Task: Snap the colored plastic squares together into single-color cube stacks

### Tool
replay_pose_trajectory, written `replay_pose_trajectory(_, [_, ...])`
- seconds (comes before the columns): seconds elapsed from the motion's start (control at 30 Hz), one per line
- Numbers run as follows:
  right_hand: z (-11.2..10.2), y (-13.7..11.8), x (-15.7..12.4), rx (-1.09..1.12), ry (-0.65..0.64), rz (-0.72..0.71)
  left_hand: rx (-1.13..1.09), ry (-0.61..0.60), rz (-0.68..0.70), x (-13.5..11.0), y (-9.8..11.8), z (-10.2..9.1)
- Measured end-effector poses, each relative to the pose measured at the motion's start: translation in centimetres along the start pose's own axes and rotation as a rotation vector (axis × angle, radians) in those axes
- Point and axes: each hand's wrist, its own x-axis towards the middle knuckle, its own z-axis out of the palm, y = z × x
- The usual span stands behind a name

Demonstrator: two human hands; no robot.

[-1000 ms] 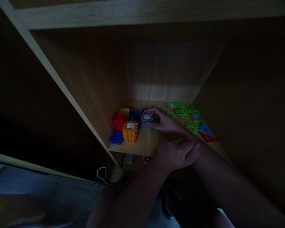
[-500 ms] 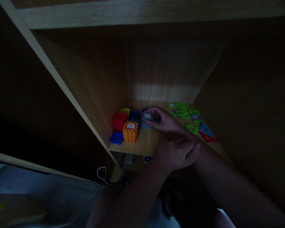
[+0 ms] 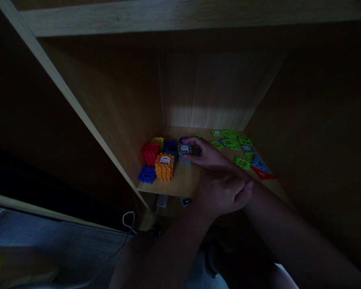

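Observation:
Inside a wooden cabinet, my right hand point(image 3: 209, 154) reaches over the shelf. Its thumb and fingers are curled round a stack of grey interlocking plastic tiles point(image 3: 185, 150), topped by a white window piece. Just behind that stack a purple tile point(image 3: 183, 140) shows. My left hand point(image 3: 224, 193) is closed in a fist above my right forearm; whatever its fingers may hold is hidden. Left of the grey stack stand an orange tile stack point(image 3: 164, 167), a red stack point(image 3: 151, 154), dark blue tiles point(image 3: 170, 146), a yellow stack point(image 3: 158, 141) and a low blue stack point(image 3: 147, 175).
Green tiles point(image 3: 233, 140) lie scattered at the shelf's back right, with blue triangles point(image 3: 259, 163) and a red triangle point(image 3: 263, 174) nearer the front. Below the shelf point(image 3: 180, 186) are a white power strip point(image 3: 161, 200) and a cable. The cabinet's left panel edge point(image 3: 87, 120) rises beside the stacks.
My right hand and the grey stack have shifted slightly toward the front. More of the purple tile behind it shows. My left fist has hardly moved.

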Motion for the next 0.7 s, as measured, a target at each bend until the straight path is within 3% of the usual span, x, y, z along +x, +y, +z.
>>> replay_pose_trajectory(0.1, [-0.4,-0.6,0.2,-0.022,0.058,-0.018,-0.01,0.02,-0.001,0.0,0.0,-0.1])
replay_pose_trajectory(0.23, [-2.3,-0.8,0.4,-0.249,0.283,0.062,-0.028,-0.003,-0.018,-0.1,0.1,-0.4])
replay_pose_trajectory(0.33, [-4.8,-0.1,-0.5,-0.578,0.437,0.309,-0.029,-0.023,-0.032,-0.1,0.1,-0.5])
replay_pose_trajectory(0.4, [-6.6,0.7,-1.5,-0.815,0.49,0.607,-0.027,-0.034,-0.034,-0.1,0.1,-0.5])
replay_pose_trajectory(0.47, [-8.3,1.8,-2.7,-0.956,0.44,0.943,-0.021,-0.051,-0.045,0.0,0.1,-0.4])
replay_pose_trajectory(0.53, [-9.5,2.8,-3.5,-0.98,0.317,1.155,-0.014,-0.071,-0.063,0.0,0.1,-0.4])
replay_pose_trajectory(0.7, [-10.5,4.2,-3.8,-0.949,0.091,1.229,-0.009,-0.127,-0.083,0.1,0.1,-0.2])
